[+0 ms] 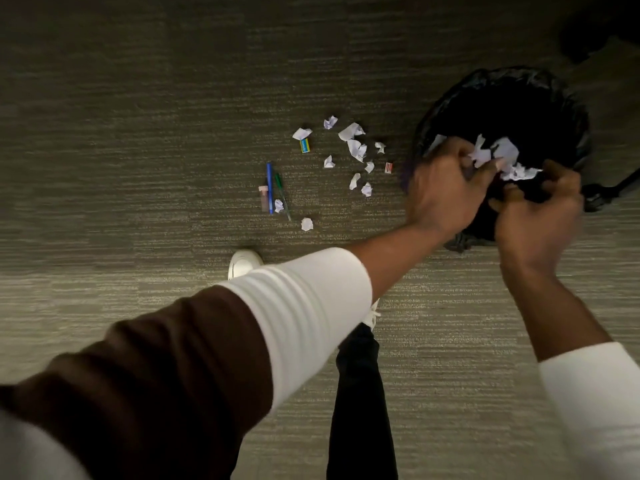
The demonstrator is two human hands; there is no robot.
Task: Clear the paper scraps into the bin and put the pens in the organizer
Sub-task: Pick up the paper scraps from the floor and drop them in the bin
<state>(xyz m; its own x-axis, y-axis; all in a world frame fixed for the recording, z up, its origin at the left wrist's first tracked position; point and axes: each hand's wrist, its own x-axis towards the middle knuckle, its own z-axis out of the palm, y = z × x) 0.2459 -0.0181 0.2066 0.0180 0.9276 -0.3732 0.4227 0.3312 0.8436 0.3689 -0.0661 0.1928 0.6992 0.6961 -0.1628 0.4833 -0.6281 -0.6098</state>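
Hovering over the black-lined bin (568, 109), both hands sit at its near rim: left hand (446, 192) with fingers curled around crumpled white paper scraps (498, 155), right hand (540, 209) half-closed just beside them, grip unclear through the blur. More crinkled scraps (356, 148) dot the ribbed grey carpet (138, 133). Well left of the bin, a slim blue pen (269, 187) and green pen (282, 195) lie side by side, long axes running away from the person
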